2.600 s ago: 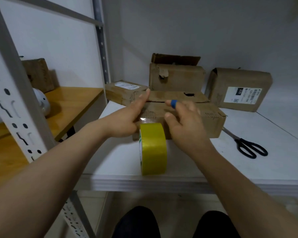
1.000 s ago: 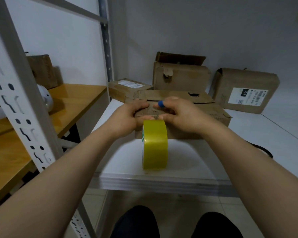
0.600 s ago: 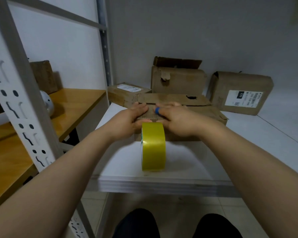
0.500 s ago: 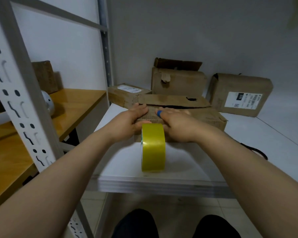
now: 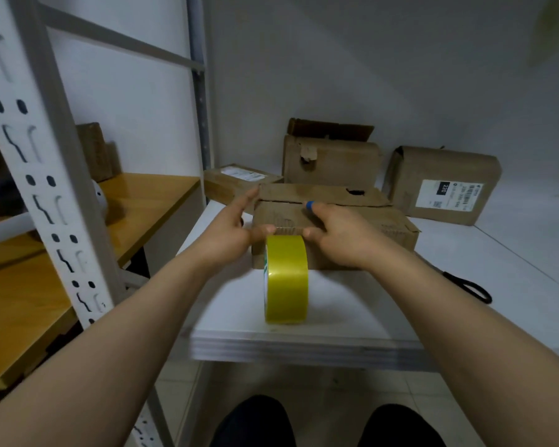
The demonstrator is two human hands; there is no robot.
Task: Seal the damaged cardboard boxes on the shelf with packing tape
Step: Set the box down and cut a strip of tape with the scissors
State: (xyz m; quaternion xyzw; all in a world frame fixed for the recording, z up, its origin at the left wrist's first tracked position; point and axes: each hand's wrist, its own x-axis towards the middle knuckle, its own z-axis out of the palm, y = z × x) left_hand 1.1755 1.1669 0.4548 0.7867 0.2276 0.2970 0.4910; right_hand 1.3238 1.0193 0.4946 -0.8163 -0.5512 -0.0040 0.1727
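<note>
**Front box under both hands, roll parked, three boxes waiting**

We judge the task early. Only the front box (image 5: 378, 221) is being worked. Its upper flap sits skewed and has a torn hole. A faint sheen shows on its near edge between the thumbs, but we cannot tell whether a strip lies there. Behind it wait the small box (image 5: 239, 180), the torn box (image 5: 331, 162) with its flap raised, and the labelled box (image 5: 442, 185). We see no fresh tape on any of them.

Grip: the left hand (image 5: 229, 233) lies with fingers straight along the front box's left top corner, thumb on the near edge. The right hand (image 5: 339, 237) presses flat on top, the finger with the blue band (image 5: 309, 204) pointing away. Both grips are spread and pressing, clamped on nothing.

The tape roll (image 5: 286, 279) stands on edge on the shelf (image 5: 368, 304), just in front of the box and between the wrists, held by neither hand. The scissors (image 5: 468, 287) lie to the right, well apart, partly hidden by the forearm.
</note>
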